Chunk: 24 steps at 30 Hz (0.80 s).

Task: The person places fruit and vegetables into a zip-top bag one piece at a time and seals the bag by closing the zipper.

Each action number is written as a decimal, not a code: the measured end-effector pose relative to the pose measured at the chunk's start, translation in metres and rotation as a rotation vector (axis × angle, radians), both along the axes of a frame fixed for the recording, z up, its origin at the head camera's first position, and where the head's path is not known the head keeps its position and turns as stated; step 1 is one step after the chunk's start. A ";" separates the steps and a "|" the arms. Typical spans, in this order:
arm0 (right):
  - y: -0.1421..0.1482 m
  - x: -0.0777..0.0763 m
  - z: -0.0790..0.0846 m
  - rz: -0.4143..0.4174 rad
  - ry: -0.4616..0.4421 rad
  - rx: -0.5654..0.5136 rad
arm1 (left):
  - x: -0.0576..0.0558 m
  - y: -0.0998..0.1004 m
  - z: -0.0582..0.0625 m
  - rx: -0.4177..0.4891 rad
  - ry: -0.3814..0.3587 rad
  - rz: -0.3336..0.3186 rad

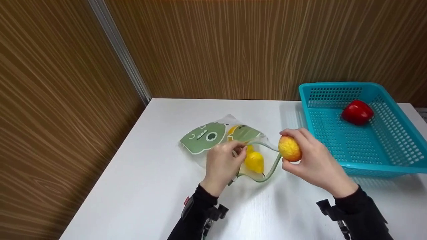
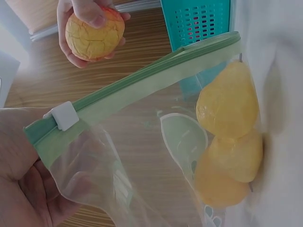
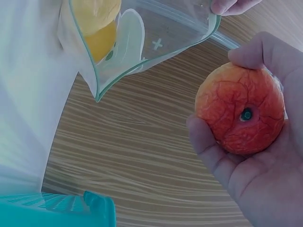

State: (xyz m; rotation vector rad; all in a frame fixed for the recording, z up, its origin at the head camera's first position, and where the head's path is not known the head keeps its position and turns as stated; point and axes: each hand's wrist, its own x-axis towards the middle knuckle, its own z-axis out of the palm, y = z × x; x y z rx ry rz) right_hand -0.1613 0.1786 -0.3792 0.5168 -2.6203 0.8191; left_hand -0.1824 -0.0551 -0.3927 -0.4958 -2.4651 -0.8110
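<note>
A clear slider zip bag (image 1: 203, 136) with green cartoon faces lies on the white table, its green-rimmed mouth spread toward me. Several yellow pears (image 1: 254, 162) are inside; the left wrist view shows these pears (image 2: 229, 101) through the plastic. My left hand (image 1: 223, 163) pinches the bag's rim on the left, near the white slider (image 2: 65, 116). Just right of the mouth, my right hand (image 1: 313, 161) grips a round, wrinkled red-and-yellow fruit (image 1: 289, 148) between thumb and fingers. Its red side, with a small green stem spot, faces the right wrist camera (image 3: 241, 109).
On the right of the table stands a teal plastic basket (image 1: 343, 150) with perforated walls. A shiny red bell pepper (image 1: 357, 112) lies in it toward the back. Wood-grain panels (image 1: 227, 50) rise behind and to the left of the white table (image 1: 143, 186).
</note>
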 end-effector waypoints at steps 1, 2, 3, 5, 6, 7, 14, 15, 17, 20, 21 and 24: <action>0.000 0.001 0.000 0.001 0.000 0.006 | 0.000 0.001 0.001 0.001 0.004 -0.001; -0.001 0.002 0.000 0.003 0.002 0.013 | 0.000 0.001 0.001 0.002 0.009 -0.001; -0.002 0.003 0.000 0.008 0.004 0.023 | 0.000 0.001 0.002 0.004 0.013 0.000; -0.003 0.005 -0.002 0.020 0.002 0.048 | 0.001 0.001 0.002 0.004 0.018 -0.001; -0.004 0.005 -0.003 0.027 -0.001 0.060 | 0.001 0.001 0.002 0.005 0.018 0.000; -0.005 0.006 -0.005 0.033 -0.007 0.070 | 0.001 0.001 0.002 0.005 0.017 0.002; -0.011 0.011 -0.010 0.062 -0.087 0.128 | 0.001 0.000 0.001 0.016 -0.004 0.008; -0.013 0.011 -0.011 0.071 -0.101 0.134 | 0.001 0.000 0.001 0.017 -0.004 0.007; -0.016 0.013 -0.013 0.093 -0.131 0.144 | 0.001 0.000 0.001 0.016 0.000 0.008; -0.021 0.014 -0.019 0.121 -0.160 0.151 | 0.001 0.001 0.001 0.011 0.008 0.008; -0.023 0.014 -0.021 0.131 -0.165 0.152 | 0.001 0.001 0.001 0.009 0.011 0.007; -0.028 0.012 -0.028 0.141 -0.173 0.151 | 0.001 0.001 0.001 0.013 0.015 0.002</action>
